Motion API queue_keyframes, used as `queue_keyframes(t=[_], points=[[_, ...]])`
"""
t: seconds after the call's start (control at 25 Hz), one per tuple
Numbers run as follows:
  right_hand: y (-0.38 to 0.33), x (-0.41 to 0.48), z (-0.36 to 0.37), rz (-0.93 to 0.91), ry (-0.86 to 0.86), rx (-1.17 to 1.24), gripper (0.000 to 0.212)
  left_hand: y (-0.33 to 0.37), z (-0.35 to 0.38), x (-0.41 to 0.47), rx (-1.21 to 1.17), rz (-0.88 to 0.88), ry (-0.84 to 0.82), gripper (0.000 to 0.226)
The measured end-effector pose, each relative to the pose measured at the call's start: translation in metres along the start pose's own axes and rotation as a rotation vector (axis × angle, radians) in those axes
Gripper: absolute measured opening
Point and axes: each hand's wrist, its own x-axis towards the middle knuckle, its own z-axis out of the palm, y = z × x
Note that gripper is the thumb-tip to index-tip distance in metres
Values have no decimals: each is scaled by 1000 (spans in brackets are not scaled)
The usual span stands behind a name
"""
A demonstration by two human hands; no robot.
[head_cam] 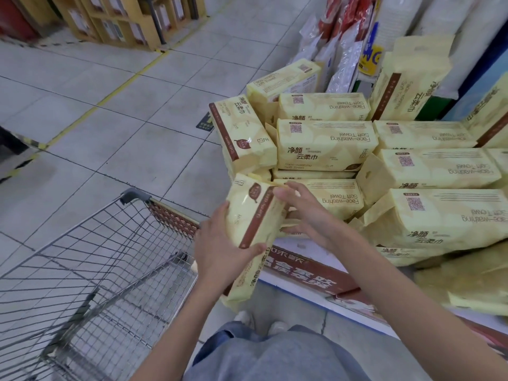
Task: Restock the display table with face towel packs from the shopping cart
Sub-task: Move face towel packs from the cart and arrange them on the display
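Observation:
I hold a yellow face towel pack (251,215) with a brown stripe upright at the near left corner of the display table (299,273). My left hand (220,246) grips its lower left side, thumb across the front. My right hand (305,213) touches its right edge, fingers fairly straight. A second pack (247,281) hangs just below, partly hidden by my left hand. Several more packs (324,144) lie stacked on the table. The wire shopping cart (90,262) stands at the lower left, and its visible basket holds no packs.
Tall white and silver bagged goods (343,56) stand behind the table. Wooden shelving (118,20) lines the far side of the tiled aisle (123,119). More yellow packs (478,281) lie at the table's near right. My legs and shoes are below the table edge.

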Motion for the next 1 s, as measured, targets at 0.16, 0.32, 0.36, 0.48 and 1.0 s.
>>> queue_keyframes(t=[0.16,0.32,0.36,0.48,1.0], points=[[2,5,6,-35,163,76,94,25,7,-6,7,55,-5,111],[-20,0,-27,-76,220,72,77,28,-22,7,-506,77,-208,87],[-28,-5,-35,-96,166,12,77,29,-34,17,-574,88,-235,84],[-48,-16,-41,-147,-44,-190,76,41,-61,49,-586,164,-296,91],[-74,-19,-44,-300,109,-413,82,31,-50,76,-835,128,-534,92]])
